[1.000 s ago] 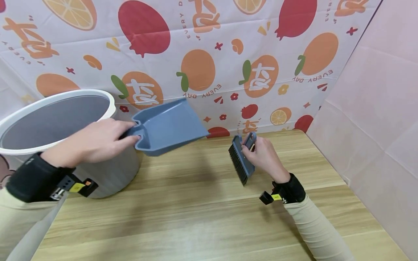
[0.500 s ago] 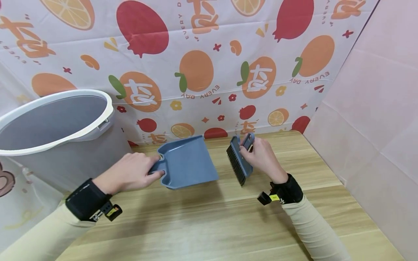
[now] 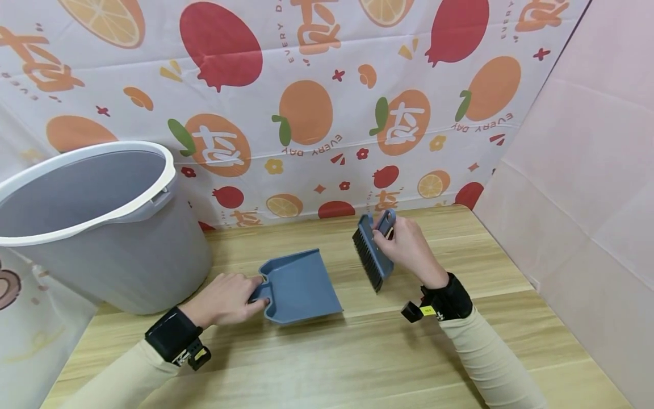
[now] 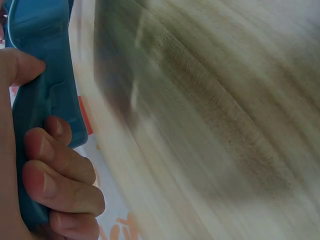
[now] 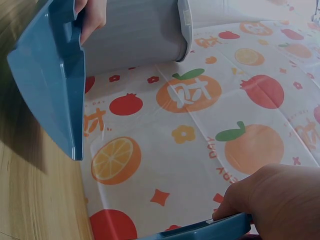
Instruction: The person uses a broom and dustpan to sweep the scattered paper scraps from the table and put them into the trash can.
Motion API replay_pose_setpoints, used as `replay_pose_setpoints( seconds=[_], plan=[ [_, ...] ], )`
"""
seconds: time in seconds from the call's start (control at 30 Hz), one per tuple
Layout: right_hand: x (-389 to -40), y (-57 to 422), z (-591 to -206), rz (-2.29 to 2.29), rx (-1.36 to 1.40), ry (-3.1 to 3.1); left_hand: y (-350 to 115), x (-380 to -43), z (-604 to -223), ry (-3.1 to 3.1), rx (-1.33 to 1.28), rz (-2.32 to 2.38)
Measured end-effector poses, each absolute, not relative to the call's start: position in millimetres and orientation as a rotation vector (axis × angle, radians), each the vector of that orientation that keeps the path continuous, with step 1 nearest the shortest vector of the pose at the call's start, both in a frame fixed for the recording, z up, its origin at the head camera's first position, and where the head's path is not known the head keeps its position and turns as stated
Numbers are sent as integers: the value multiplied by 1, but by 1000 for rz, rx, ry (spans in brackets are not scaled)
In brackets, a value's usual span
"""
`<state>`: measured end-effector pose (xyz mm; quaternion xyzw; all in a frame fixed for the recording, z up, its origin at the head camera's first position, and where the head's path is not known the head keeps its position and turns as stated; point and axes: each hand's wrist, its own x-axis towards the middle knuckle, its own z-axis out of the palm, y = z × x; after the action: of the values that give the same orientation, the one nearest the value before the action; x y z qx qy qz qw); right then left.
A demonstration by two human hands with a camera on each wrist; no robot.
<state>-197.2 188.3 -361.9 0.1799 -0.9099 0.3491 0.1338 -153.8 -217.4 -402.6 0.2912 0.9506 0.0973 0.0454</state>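
Observation:
My left hand (image 3: 230, 300) grips the handle of a blue dustpan (image 3: 302, 287), its flat lip pointing right, low over the wooden table. In the left wrist view, curled fingers (image 4: 65, 187) wrap the dustpan's handle (image 4: 37, 115). To the right, my right hand (image 3: 409, 250) holds a small blue hand brush (image 3: 375, 250) by its handle, the dark bristles facing left and down. The right wrist view shows that hand (image 5: 280, 200) at the brush's edge (image 5: 210, 229), with the dustpan (image 5: 50, 75) across from it. The dustpan's pan has nothing on it.
A large grey bucket (image 3: 153, 255) with a white rim stands at the left of the wooden table (image 3: 327, 369). Behind the table hangs a fruit-print cloth (image 3: 352, 130). A pale pink wall (image 3: 587, 170) runs along the right side.
My left hand has brought the dustpan down and to the right, from beside the bucket's rim to low over the table. The right hand and brush have stayed nearly still.

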Motion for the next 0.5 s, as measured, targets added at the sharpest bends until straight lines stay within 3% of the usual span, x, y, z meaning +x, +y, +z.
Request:
replay_pose_setpoints(
  seconds=[0.5],
  plan=[
    [-196,190,-362,992,532,-2624,-186,-174,-417,2847,931,320]
  ],
)
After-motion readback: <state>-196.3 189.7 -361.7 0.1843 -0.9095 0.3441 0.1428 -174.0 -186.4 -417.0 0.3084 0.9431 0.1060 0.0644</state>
